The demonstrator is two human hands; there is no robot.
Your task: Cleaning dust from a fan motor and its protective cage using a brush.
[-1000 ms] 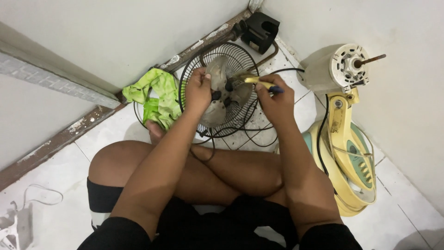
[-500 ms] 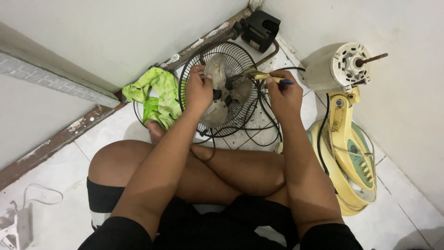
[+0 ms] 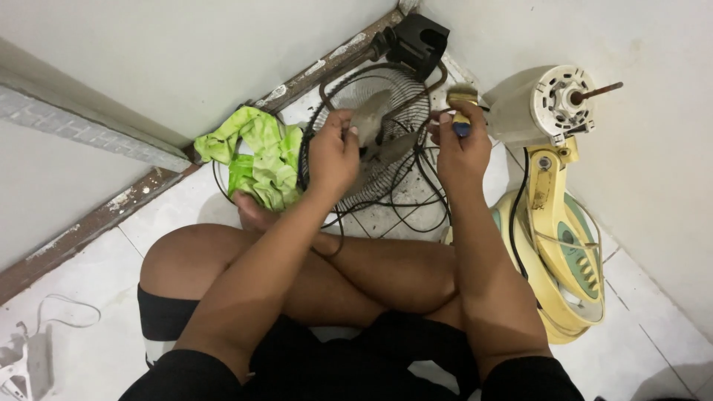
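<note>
The person sits cross-legged on the tiled floor (image 3: pixel 111 252). The left hand (image 3: pixel 332 156) has its grip closed on the rim of the round wire fan guard (image 3: pixel 371 148), which sits at 12 o'clock from the knees. The right hand (image 3: pixel 462 145) has its grip clamped on a small brush (image 3: pixel 462 104) with a blue handle, at the guard's 3 o'clock edge. A green cloth (image 3: pixel 260 160) lies at the guard's 9 o'clock. A yellow fan body (image 3: pixel 557 223) with its bare motor (image 3: pixel 538 104) stands at 3 o'clock. To do this well, I think the left hand should hold the guard still while the brush moves gently along the wires.
</note>
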